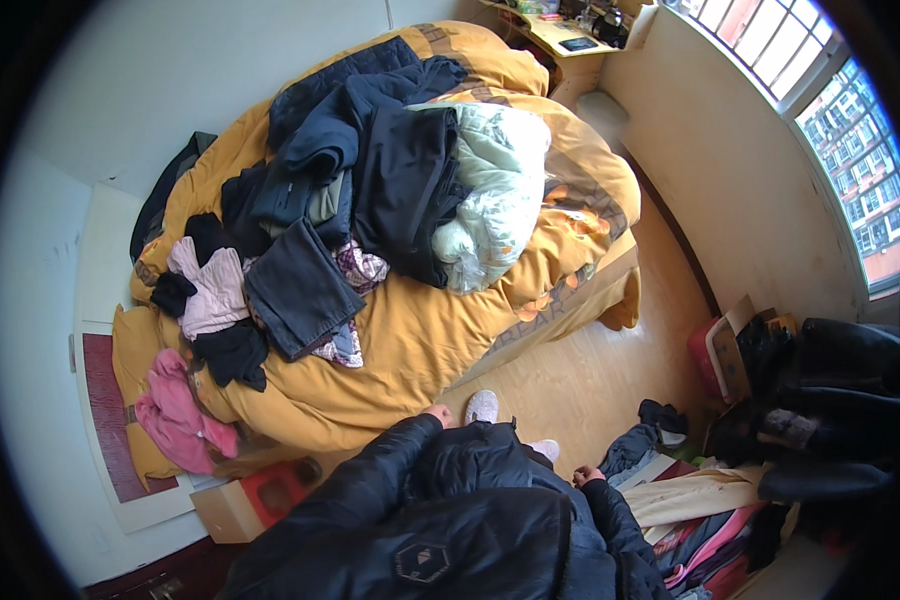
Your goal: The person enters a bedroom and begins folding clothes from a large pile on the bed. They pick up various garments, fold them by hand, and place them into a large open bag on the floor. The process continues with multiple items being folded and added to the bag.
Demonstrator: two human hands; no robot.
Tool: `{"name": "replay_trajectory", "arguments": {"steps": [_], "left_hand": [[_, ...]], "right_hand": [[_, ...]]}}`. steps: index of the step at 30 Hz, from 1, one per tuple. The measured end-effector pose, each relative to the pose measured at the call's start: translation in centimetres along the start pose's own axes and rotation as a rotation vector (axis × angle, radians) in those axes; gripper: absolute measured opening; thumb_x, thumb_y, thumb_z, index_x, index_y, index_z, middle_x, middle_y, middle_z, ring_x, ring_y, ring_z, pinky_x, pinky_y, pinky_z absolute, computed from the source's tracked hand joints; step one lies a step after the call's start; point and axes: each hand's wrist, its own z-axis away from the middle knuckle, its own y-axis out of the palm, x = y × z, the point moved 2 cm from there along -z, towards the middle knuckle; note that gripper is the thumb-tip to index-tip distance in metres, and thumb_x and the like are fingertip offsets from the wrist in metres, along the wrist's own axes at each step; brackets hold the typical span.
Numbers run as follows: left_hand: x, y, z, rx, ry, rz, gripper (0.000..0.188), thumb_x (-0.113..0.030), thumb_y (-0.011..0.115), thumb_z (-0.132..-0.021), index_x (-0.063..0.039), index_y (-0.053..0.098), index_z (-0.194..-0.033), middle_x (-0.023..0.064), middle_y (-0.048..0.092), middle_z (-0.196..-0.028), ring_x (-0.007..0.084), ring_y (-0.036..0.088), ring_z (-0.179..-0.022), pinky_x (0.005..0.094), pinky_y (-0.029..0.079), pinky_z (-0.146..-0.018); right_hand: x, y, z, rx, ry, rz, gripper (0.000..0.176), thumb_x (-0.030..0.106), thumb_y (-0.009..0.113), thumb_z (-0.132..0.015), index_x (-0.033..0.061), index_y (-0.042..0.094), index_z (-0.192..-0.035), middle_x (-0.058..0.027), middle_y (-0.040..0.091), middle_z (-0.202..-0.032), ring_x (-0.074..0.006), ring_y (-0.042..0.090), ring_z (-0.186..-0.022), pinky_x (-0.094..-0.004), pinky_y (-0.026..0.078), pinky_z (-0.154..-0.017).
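Note:
My left hand (440, 415) hangs at the cuff of a black puffer jacket, beside the near edge of a bed with an orange duvet (397, 337); its fingers look curled, their grip unclear. On my right, low by a heap of clothes, is my right hand (587, 475), fingers partly bent, with nothing visible in it. Folded dark jeans (300, 289) lie on the bed over a plaid garment (361, 266). Beyond them are folded black trousers (405, 180), dark blue clothes (322, 142) and a pale green quilted bundle (502, 187). A light pink top (210, 289) lies to the left.
Pink fleece (172, 405) lies at the bed's left end, above a cardboard box (229, 512) on the floor. Clothes (705, 495) are heaped at my right, near black bags (847, 345). A desk (555, 34) stands beyond the bed, by a barred window (765, 37).

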Motion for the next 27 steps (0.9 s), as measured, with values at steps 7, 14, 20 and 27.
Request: {"name": "replay_trajectory", "arguments": {"steps": [7,14,20,27], "left_hand": [[4.3,-2.0,-1.0,-0.026,-0.078,0.206,0.010,-0.015,0.063,-0.089,-0.005,0.061,-0.091,0.0063,0.061,-0.071,0.0158,0.059,-0.057,0.0336,0.053,-0.055],[3.9,-3.0,2.7,-0.042,-0.195,0.545,0.009,-0.015,0.055,-0.095,-0.007,0.058,-0.093,0.0067,0.062,-0.074,0.0137,0.057,-0.057,0.0277,0.047,-0.048],[4.2,-2.7,9.2,-0.163,-0.365,0.907,0.010,-0.017,0.055,-0.098,-0.008,0.059,-0.097,0.0073,0.061,-0.075,0.0151,0.054,-0.055,0.0280,0.048,-0.047],[2.2,2.0,18.5,-0.427,-0.560,1.204,0.013,-0.014,0.058,-0.097,-0.005,0.057,-0.088,0.0070,0.054,-0.067,0.0160,0.051,-0.051,0.0285,0.041,-0.042]], "right_hand": [[9.6,-4.3,-3.7,0.004,-0.190,0.059,0.026,0.026,0.062,-0.090,0.0067,0.070,-0.106,-0.0107,0.074,-0.092,-0.0166,0.071,-0.080,-0.0317,0.056,-0.068],[27.1,-12.1,-9.5,0.143,-0.405,-0.335,0.027,0.022,0.063,-0.092,0.0016,0.065,-0.110,-0.0054,0.070,-0.082,-0.0134,0.065,-0.066,-0.0273,0.051,-0.056],[53.7,-18.3,-14.0,0.100,-0.926,-0.148,0.030,0.025,0.066,-0.092,-0.0005,0.066,-0.108,-0.0062,0.069,-0.090,-0.0135,0.065,-0.073,-0.0289,0.054,-0.065],[78.3,-18.0,-18.4,0.020,-1.012,-0.324,0.065,0.041,0.073,-0.086,-0.0116,0.058,-0.121,-0.0150,0.068,-0.105,-0.0166,0.064,-0.087,-0.0301,0.053,-0.076]]}}
